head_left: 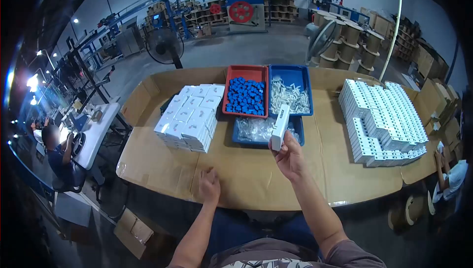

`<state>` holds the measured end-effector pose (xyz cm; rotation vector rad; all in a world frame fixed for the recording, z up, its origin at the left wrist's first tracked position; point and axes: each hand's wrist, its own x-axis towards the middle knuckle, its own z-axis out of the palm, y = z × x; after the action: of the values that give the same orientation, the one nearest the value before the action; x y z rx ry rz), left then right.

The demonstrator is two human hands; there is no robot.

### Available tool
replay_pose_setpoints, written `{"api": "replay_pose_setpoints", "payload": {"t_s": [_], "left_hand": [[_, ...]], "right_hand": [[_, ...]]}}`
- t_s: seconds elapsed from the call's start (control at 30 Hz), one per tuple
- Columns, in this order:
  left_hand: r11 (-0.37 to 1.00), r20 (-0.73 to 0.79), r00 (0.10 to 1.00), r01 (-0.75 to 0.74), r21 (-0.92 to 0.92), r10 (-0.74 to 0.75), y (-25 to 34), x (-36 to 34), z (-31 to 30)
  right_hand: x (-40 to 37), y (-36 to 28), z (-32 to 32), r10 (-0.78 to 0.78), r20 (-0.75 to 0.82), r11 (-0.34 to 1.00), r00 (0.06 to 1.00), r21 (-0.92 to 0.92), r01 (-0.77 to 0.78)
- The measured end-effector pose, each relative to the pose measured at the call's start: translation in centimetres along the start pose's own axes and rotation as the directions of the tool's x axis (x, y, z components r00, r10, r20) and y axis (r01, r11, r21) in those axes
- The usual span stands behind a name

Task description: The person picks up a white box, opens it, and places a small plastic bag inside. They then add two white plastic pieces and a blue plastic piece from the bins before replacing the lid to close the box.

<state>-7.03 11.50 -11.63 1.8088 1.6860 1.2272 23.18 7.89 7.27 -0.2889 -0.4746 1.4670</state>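
The table (256, 182) is covered in cardboard, with raised flaps along the far edge and at the far left corner. A wide strip of surface shows along the near edge, from the near left corner to the right stack (382, 123). A second strip runs from far edge to near edge between the trays and that stack. Clearance between the left stack (189, 115) and the trays is narrower; more surface lies between the left stack and the left edge.

The red tray (245, 115) and the blue tray (291, 70) sit side by side at the middle of the far edge, carrying blue parts (245, 94) and white parts (295, 98). A lower tray (251, 143) with clear bags (253, 127) adjoins their near sides.

Right hand (289, 157): grasps the box (280, 127) at its lower end, between thumb and fingers. The box is held roughly upright, slightly tilted, in front of the lower tray.

Left hand (210, 185): near the table's near edge, left of the middle, fingers loosely curled. Its palm is hidden; whether it grips anything or contacts the surface cannot be determined.
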Motion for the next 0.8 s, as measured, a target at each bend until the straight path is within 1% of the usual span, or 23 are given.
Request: {"api": "replay_pose_setpoints", "payload": {"t_s": [0.03, 0.07, 0.1, 0.13, 0.17, 0.2, 0.23, 0.27, 0.3, 0.33, 0.37, 0.4, 0.43, 0.47, 0.53, 0.57, 0.6, 0.63, 0.67, 0.7, 0.77, 0.8], "left_hand": [[0.996, 0.002, 1.0, 0.012, -0.091, -0.012, 1.5, 0.3, -0.3], [0.969, 0.056, 0.998, 0.011, -0.247, 0.003, 3.1, 0.1, 0.2], [0.917, 0.112, 0.994, 0.039, -0.396, 0.006, 7.8, 0.1, 0.0], [0.827, 0.157, 0.986, 0.041, -0.561, 0.058, 10.1, 0.0, 0.8], [0.703, 0.178, 0.977, 0.047, -0.709, 0.115, 12.0, -0.2, 1.5], [0.706, 0.219, 0.952, 0.003, -0.708, 0.215, 15.2, -0.6, 0.7], [0.698, 0.247, 0.913, -0.055, -0.714, 0.324, 18.0, -0.7, 0.1], [0.721, 0.26, 0.89, -0.104, -0.685, 0.375, 19.0, -1.3, 0.9], [0.749, 0.337, 0.884, -0.023, -0.662, 0.325, 19.3, -1.8, 1.9], [0.774, 0.419, 0.866, 0.062, -0.63, 0.272, 19.3, -2.5, 2.6], [0.725, 0.484, 0.853, 0.208, -0.656, 0.194, 19.2, -3.2, 3.0], [0.661, 0.553, 0.824, 0.347, -0.665, 0.124, 19.1, -3.7, 3.4], [0.582, 0.623, 0.78, 0.481, -0.656, 0.059, 19.0, -4.1, 3.7], [0.553, 0.639, 0.769, 0.523, -0.649, 0.024, 18.4, -4.6, 4.3], [0.486, 0.668, 0.742, 0.603, -0.632, -0.052, 16.3, -5.7, 5.8], [0.408, 0.628, 0.775, 0.598, -0.69, -0.074, 15.5, -6.5, 6.6], [0.355, 0.671, 0.731, 0.664, -0.657, -0.124, 15.9, -6.8, 6.3], [0.297, 0.712, 0.681, 0.724, -0.622, -0.17, 16.9, -6.9, 5.3], [0.235, 0.75, 0.626, 0.778, -0.583, -0.211, 17.8, -6.9, 4.3], [0.172, 0.799, 0.553, 0.833, -0.525, -0.238, 18.2, -6.8, 3.7], [0.077, 0.846, 0.482, 0.875, -0.478, -0.227, 17.4, -7.6, 3.3], [0.033, 0.864, 0.454, 0.888, -0.459, -0.217, 17.3, -7.8, 3.1]], "right_hand": [[-0.9, 0.5, 0.7, 0.013, -0.063, 1.0, 0.998, 0.009, -0.012], [-1.9, 1.1, 0.8, 0.032, -0.135, 0.999, 0.99, 0.02, -0.03], [-2.9, 1.7, 0.2, 0.074, -0.123, 0.996, 0.99, 0.052, -0.068], [-3.6, 2.6, -2.8, 0.15, 0.002, 0.985, 0.989, 0.083, -0.15], [-5.1, 3.8, -3.3, 0.155, -0.11, 0.987, 0.982, 0.07, -0.148], [-6.0, 4.9, -3.5, 0.148, -0.205, 0.989, 0.967, 0.049, -0.141], [-7.1, 5.6, -4.0, 0.191, -0.281, 0.981, 0.94, 0.066, -0.18], [-8.1, 6.2, -4.6, 0.23, -0.35, 0.973, 0.908, 0.082, -0.215], [-8.9, 6.3, -3.4, 0.249, -0.492, 0.961, 0.834, 0.02, -0.275], [-9.3, 6.4, -4.5, 0.259, -0.476, 0.957, 0.841, 0.008, -0.291], [-10.0, 6.6, -6.2, 0.268, -0.463, 0.954, 0.845, 0.002, -0.301], [-10.4, 6.4, -6.4, 0.272, -0.45, 0.952, 0.851, -0.003, -0.306], [-10.9, 5.6, -6.6, 0.298, -0.466, 0.928, 0.833, -0.063, -0.367], [-11.4, 4.9, -6.7, 0.301, -0.491, 0.886, 0.817, -0.172, -0.43], [-12.0, 3.9, -6.6, 0.309, -0.541, 0.747, 0.782, -0.371, -0.552], [-12.5, 4.1, -7.0, 0.205, -0.517, 0.652, 0.831, -0.561, -0.51], [-13.0, 4.3, -7.6, 0.049, -0.468, 0.546, 0.882, -0.727, -0.416], [-13.5, 4.7, -8.5, -0.093, -0.384, 0.399, 0.919, -0.86, -0.319], [-14.0, 4.8, -9.2, -0.212, -0.268, 0.219, 0.94, -0.95, -0.221], [-14.1, 4.4, -8.3, -0.196, -0.187, 0.127, 0.963, -0.978, -0.164], [-13.3, 4.1, -6.6, -0.21, 0.071, 0.064, 0.975, -0.994, 0.086], [-12.8, 4.3, -6.2, -0.21, 0.207, 0.034, 0.955, -0.975, 0.219]]}}
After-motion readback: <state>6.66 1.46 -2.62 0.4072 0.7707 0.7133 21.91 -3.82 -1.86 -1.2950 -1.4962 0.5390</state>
